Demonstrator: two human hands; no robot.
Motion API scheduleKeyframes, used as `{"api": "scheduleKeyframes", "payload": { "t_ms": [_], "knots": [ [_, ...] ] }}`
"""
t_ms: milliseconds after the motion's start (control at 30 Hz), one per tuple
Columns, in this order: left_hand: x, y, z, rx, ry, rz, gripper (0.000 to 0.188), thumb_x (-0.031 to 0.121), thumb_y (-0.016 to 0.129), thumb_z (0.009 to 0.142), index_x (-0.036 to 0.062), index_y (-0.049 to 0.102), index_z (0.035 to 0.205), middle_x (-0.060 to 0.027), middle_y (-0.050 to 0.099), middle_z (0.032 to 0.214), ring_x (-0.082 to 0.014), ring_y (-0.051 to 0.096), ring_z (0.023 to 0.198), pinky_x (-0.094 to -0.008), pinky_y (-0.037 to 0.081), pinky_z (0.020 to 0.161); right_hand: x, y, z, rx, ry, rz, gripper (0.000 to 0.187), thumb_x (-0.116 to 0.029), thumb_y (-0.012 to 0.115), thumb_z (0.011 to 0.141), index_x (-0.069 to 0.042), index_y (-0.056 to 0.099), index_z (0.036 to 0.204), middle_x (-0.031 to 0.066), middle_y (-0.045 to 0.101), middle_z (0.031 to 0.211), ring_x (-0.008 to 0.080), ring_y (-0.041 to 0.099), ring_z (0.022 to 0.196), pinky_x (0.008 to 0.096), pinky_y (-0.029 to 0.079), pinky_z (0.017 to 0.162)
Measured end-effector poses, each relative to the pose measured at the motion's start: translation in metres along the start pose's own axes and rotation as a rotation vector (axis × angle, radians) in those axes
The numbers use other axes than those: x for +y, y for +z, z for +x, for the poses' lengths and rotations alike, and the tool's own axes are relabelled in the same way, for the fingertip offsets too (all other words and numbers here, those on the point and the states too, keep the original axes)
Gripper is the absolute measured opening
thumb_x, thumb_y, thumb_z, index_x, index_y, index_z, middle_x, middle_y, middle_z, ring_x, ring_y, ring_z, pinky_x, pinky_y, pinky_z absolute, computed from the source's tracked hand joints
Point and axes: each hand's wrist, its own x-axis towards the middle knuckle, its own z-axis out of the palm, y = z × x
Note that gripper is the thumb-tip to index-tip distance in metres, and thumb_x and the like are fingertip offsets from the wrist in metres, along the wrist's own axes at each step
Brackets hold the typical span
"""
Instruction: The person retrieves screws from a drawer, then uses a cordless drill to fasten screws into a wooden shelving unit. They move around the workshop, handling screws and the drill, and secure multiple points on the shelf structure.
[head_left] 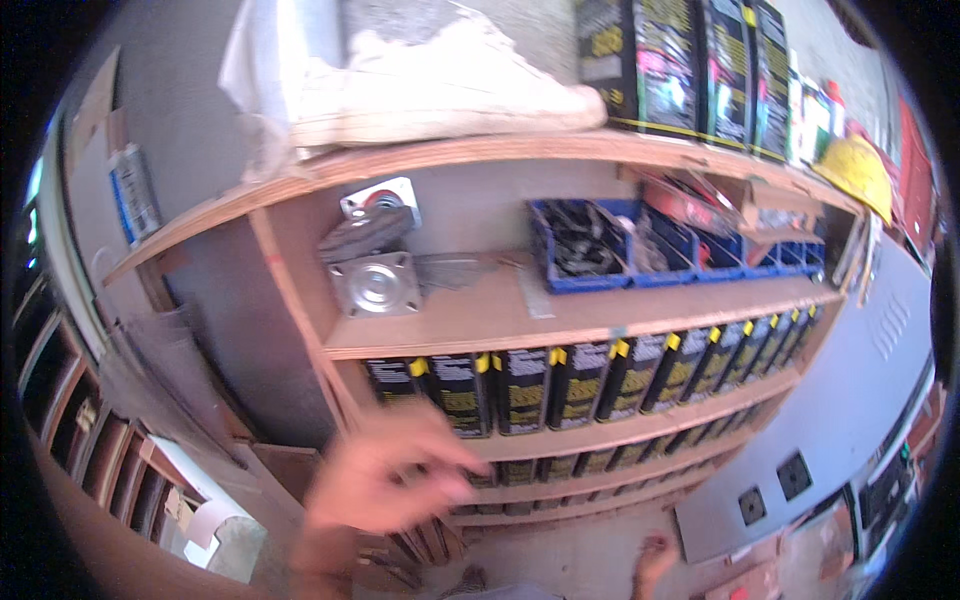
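Observation:
My left hand (390, 480) is raised in front of the lower left part of a wooden shelf unit (600, 342). It is blurred, with its thumb and fingers bent and a gap between them, and nothing shows in it. Behind it stands a row of black tins (522, 390) with yellow marks; the hand hides part of the leftmost ones. Low down at the right, my right hand (655, 552) hangs above the floor, apart from the shelves. It shows small, with its fingers curled, and what they hold, if anything, cannot be made out.
Blue bins (590, 284) with small dark parts and metal caster plates (376, 285) share the upper shelf. On top are a pale bulky item (450, 85), more black tins (665, 70) and a yellow hard hat (855, 175). A grey panel (800, 420) leans at right.

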Motion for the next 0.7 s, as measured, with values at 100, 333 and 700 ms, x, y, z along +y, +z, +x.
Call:
{"api": "scheduleKeyframes", "payload": {
  "t_ms": [100,333,700],
  "knots": [
    [0.064,-0.102,0.066,0.789,0.32,0.291,0.032,0.031,0.075,0.091,-0.0006,0.072,0.097,-0.0046,0.069,0.092,-0.0167,0.064,0.088,-0.0304,0.049,0.083,-0.033,0.116,-0.066,-0.654,-0.245,-0.417,0.008,-0.008,0.074,0.091,0.0,0.073,0.093,0.0067,0.068,0.073,0.0147,0.063,0.064,0.0316,0.052,0.061],
    [0.061,-0.23,0.217,0.01,0.131,0.918,0.061,0.054,0.063,0.101,0.01,0.06,0.143,-0.0113,0.066,0.133,-0.0239,0.057,0.125,-0.041,0.043,0.104,-0.165,0.236,-0.145,-1.406,-0.208,-0.42,0.033,-0.038,0.083,0.093,-0.007,0.078,0.104,0.0042,0.072,0.076,0.011,0.063,0.068,0.0296,0.054,0.067],
    [0.059,-0.249,0.273,-0.093,-0.002,0.738,0.09,0.078,0.064,0.089,0.0097,0.055,0.147,-0.0176,0.064,0.13,-0.0318,0.057,0.126,-0.0497,0.048,0.103,-0.187,0.221,-0.121,-1.261,-0.245,-0.296,0.024,-0.028,0.085,0.092,-0.005,0.079,0.097,0.0025,0.069,0.074,0.0096,0.059,0.064,0.028,0.048,0.061]
  ]
}}
